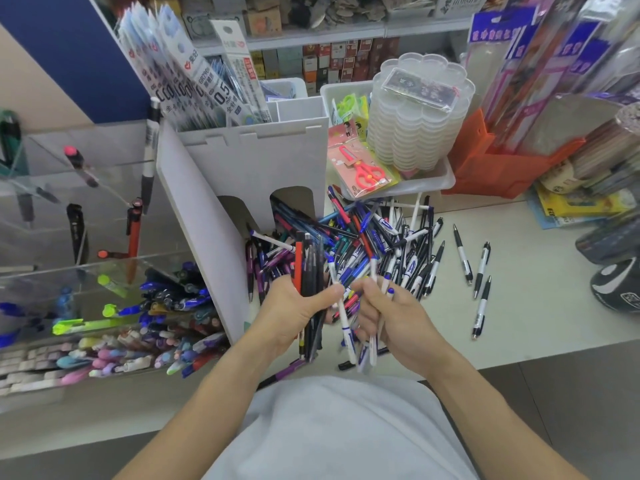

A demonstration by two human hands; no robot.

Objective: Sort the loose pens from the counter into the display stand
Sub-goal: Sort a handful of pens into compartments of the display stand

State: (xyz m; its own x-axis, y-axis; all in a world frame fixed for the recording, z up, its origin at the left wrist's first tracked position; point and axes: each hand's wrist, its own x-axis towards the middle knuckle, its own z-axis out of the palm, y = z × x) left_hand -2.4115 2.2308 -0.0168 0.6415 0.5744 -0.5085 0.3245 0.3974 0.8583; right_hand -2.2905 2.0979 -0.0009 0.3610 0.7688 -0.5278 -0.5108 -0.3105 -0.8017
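Gripping a bundle of dark pens point(308, 271) with one red among them, the left hand point(294, 306) holds them upright over the desk point(519, 289). Just beside it, the right hand point(388, 310) clutches several white-and-blue pens point(346, 323). Behind both lies the loose pen pile point(374, 237), spilling beside the white display stand point(242, 161). Four black-and-white pens point(479, 271) lie apart to the right.
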